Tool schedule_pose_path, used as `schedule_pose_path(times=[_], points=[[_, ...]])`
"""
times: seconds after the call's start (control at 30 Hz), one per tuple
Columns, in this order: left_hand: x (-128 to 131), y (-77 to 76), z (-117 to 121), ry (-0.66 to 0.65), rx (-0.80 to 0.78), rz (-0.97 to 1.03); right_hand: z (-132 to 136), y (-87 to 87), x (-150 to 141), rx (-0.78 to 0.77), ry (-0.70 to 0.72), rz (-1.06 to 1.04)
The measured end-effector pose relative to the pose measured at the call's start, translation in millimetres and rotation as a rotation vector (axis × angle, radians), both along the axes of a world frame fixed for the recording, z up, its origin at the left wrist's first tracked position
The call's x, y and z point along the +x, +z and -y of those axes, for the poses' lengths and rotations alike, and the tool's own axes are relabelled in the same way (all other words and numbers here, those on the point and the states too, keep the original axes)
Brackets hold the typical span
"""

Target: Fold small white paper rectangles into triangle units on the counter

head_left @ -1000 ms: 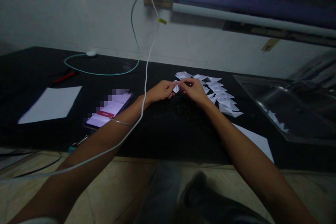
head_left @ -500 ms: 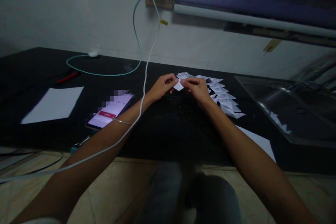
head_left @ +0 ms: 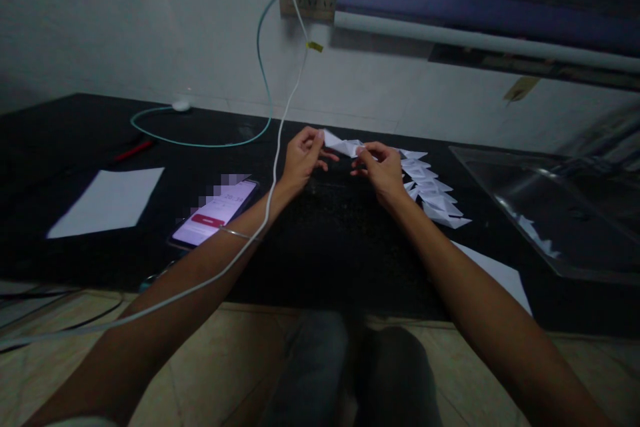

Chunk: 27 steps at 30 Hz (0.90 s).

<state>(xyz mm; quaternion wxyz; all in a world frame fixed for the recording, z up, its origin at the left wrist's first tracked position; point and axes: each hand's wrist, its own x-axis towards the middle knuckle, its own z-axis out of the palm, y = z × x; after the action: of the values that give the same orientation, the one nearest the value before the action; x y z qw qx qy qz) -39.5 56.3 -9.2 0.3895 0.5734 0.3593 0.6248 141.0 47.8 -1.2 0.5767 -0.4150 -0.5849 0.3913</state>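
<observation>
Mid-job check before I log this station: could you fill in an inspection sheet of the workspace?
Surface: black countertop, dimly lit.
Work pieces: folded paper between the hands; more folded pieces in overlapping rows; flat sheets at left and right.
Clutter: lit phone; red item, too dark to identify.
Hands: left hand and right hand pinch the folded paper.
Cables: white cable crosses before the left forearm; teal cable loops behind.
Surroundings: wall socket, sink.
</observation>
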Motion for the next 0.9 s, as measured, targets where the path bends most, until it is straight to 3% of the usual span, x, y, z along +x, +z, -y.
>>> schedule_pose_path(times=[0.17, 0.27, 0.5, 0.73, 0.9], points=[[3, 1.8, 8, -0.194, -0.147, -0.106, 3, -0.4, -2, 0.021, 0.076, -0.039], [7, 0.7, 11, -0.29, -0.149, -0.232, 3, -0.8, -3, 0.042, 0.096, 0.009], [8, 0.4, 11, -0.199, -0.052, -0.335, 6, 0.2, -1, 0.04, 0.134, 0.038], [5, 7.6, 16, -0.078, -0.018, -0.385, 4, -2.5, -2, 0.039, 0.083, 0.074], [3, 7.9, 17, -0.065, -0.013, -0.428, 6, -1.3, -3, 0.016, 0.094, 0.043]])
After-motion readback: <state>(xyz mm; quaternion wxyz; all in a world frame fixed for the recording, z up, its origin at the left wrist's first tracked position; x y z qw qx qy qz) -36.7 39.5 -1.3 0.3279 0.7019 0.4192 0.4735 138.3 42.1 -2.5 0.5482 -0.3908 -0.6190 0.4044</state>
